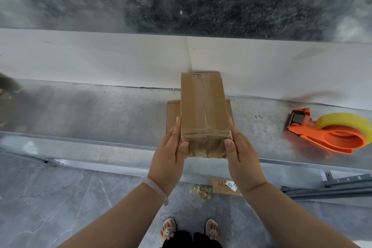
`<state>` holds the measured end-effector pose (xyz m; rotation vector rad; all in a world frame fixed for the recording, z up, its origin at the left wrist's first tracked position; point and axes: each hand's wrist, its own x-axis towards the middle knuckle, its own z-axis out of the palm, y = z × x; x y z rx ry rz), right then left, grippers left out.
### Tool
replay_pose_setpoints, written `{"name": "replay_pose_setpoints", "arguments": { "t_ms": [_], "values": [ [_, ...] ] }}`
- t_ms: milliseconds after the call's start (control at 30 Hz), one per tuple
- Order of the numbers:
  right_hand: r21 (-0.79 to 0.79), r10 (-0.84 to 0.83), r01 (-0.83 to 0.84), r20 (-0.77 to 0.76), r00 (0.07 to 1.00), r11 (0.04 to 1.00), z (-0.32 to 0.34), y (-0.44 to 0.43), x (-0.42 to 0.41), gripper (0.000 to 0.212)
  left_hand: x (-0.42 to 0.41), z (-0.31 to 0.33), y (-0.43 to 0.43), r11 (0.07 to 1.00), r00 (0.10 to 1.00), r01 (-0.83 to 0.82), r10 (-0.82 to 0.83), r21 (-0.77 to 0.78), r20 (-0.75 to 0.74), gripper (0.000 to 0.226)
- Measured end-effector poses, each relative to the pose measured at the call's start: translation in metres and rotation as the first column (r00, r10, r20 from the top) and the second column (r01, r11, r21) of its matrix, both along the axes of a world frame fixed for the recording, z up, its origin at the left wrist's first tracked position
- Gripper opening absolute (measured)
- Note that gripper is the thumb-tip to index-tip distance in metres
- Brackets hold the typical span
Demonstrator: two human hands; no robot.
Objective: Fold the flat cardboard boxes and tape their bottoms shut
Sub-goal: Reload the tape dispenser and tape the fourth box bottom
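Observation:
A small folded cardboard box (202, 106) is held over the metal table (100, 110), its taped bottom facing up, with clear tape along the seam and over the near end. My left hand (171, 151) grips its left side, thumb on the near face. My right hand (237, 149) grips its right side the same way. Under the box lies a stack of flat cardboard boxes (173, 115), mostly hidden. An orange tape dispenser (330, 135) with a yellowish roll of tape lies on the table to the right.
A white board (100, 60) lies across the table behind the box. On the grey floor below the table edge lie a cardboard scrap with a label (225, 186), a wad of paper shreds (201, 192) and dark metal rails (332, 186). My feet (191, 229) are below.

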<state>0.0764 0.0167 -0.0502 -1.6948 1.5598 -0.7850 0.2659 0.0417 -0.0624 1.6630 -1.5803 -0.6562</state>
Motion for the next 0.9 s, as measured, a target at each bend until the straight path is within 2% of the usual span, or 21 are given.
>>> {"name": "replay_pose_setpoints", "arguments": {
  "t_ms": [133, 233, 300, 433, 533, 633, 733, 800, 900],
  "values": [
    [0.022, 0.015, -0.015, 0.012, 1.000, 1.000, 0.003, 0.001, -0.003, 0.067, -0.003, 0.009, 0.002, 1.000, 1.000, 0.013, -0.013, 0.015, -0.023, 0.049],
    [0.034, 0.020, -0.020, 0.010, 1.000, 0.999, 0.007, 0.008, 0.000, 0.052, -0.006, 0.011, 0.006, 0.998, 0.996, 0.043, -0.039, 0.048, -0.086, 0.059],
    [0.031, -0.001, 0.000, 0.010, 1.000, 1.000, 0.006, 0.014, 0.002, 0.057, -0.010, 0.006, 0.011, 0.995, 0.989, 0.086, -0.079, 0.047, -0.122, 0.071],
    [0.124, 0.039, -0.039, 0.004, 0.999, 0.991, 0.016, 0.017, 0.005, 0.056, -0.011, 0.003, 0.014, 0.990, 0.989, 0.098, -0.086, 0.099, -0.124, 0.080],
    [0.109, 0.098, -0.094, -0.036, 0.995, 0.990, 0.032, 0.010, 0.000, 0.071, -0.003, 0.015, 0.008, 0.994, 0.988, 0.048, -0.032, 0.096, -0.152, 0.084],
    [-0.030, 0.107, -0.116, -0.206, 0.973, 0.993, 0.045, -0.003, 0.000, 0.061, 0.001, 0.028, 0.001, 0.998, 0.997, -0.058, 0.057, -0.026, -0.044, 0.074],
    [-0.027, 0.180, -0.205, -0.380, 0.907, 0.978, 0.048, -0.014, 0.008, 0.060, 0.002, 0.030, -0.012, 0.990, 0.981, 0.095, -0.076, -0.101, 0.180, 0.062],
    [0.007, 0.216, -0.230, -0.365, 0.906, 0.973, 0.044, -0.016, 0.013, 0.058, 0.003, 0.025, -0.018, 0.982, 0.969, 0.177, -0.162, -0.066, 0.188, 0.058],
    [0.010, 0.237, -0.239, -0.174, 0.956, 0.971, 0.039, -0.017, 0.010, 0.049, 0.005, 0.023, -0.016, 0.978, 0.966, 0.200, -0.186, -0.064, 0.181, 0.060]
  ]
}}
